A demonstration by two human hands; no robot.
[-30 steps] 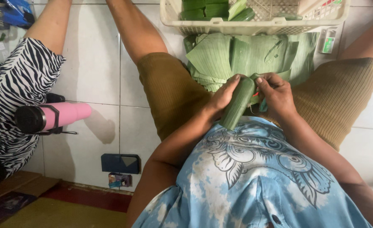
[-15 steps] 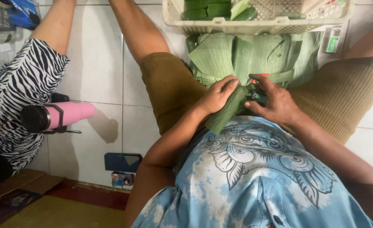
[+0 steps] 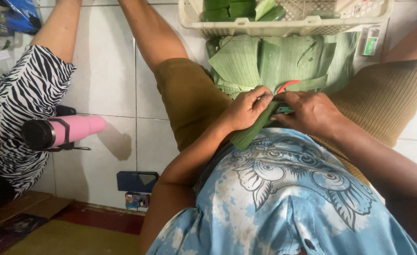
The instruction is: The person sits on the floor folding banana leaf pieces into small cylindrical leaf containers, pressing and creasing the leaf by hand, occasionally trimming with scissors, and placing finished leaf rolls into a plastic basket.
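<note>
I sit on the tiled floor with my legs apart. My left hand (image 3: 246,107) grips a green banana-leaf roll (image 3: 246,136) that slants down toward my blue patterned shirt. My right hand (image 3: 312,112) closes on the roll's upper end, where a small green object shows between the fingers. A red curved handle (image 3: 287,85) pokes out just above my hands. A stack of cut banana leaves (image 3: 274,61) lies between my thighs, right behind both hands.
A white plastic basket (image 3: 284,26) holding green leaf rolls stands behind the leaf stack. A pink bottle with a black lid (image 3: 62,133) lies on the tiles at left, beside another person's leg in zebra-print cloth (image 3: 20,104). A small dark blue box (image 3: 137,182) lies near my left knee.
The leaf roll has tipped from nearly upright to a low slant toward my body. Both hands have closed over its upper end.
</note>
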